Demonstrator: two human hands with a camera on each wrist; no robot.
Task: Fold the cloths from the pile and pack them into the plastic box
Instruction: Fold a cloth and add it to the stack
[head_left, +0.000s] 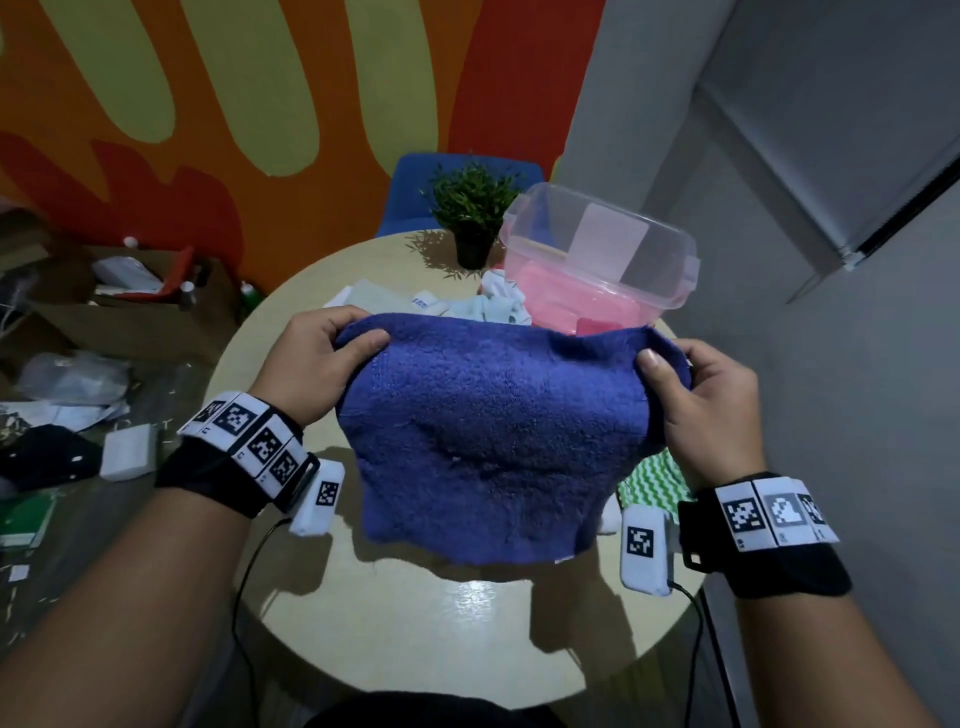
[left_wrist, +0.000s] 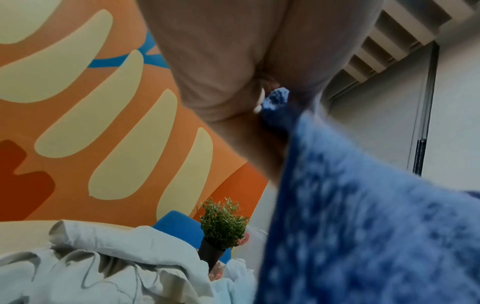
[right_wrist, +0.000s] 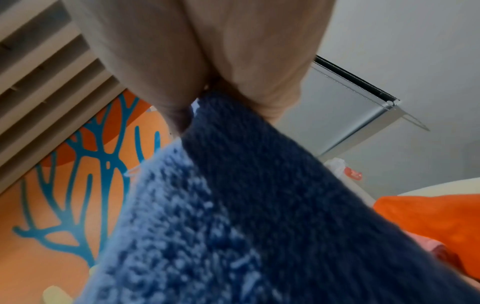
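A blue terry cloth (head_left: 493, 436) hangs in the air above the round table (head_left: 457, 613), stretched between both hands. My left hand (head_left: 322, 358) pinches its upper left corner, thumb on the near side. My right hand (head_left: 696, 395) pinches the upper right corner the same way. In the left wrist view the blue cloth (left_wrist: 363, 226) drops from the pinch, and in the right wrist view the cloth (right_wrist: 233, 205) fills the middle. Behind it stands the clear plastic box (head_left: 597, 260) holding pink cloth. A pile of pale cloths (head_left: 467, 306) lies beyond the blue one.
A small potted plant (head_left: 472, 208) stands at the table's far edge, left of the box. A green-and-white wavy cloth (head_left: 654, 480) lies under my right wrist. An orange cloth (right_wrist: 428, 218) lies near the box. A blue chair (head_left: 410, 192) and cluttered floor boxes (head_left: 130, 296) lie beyond.
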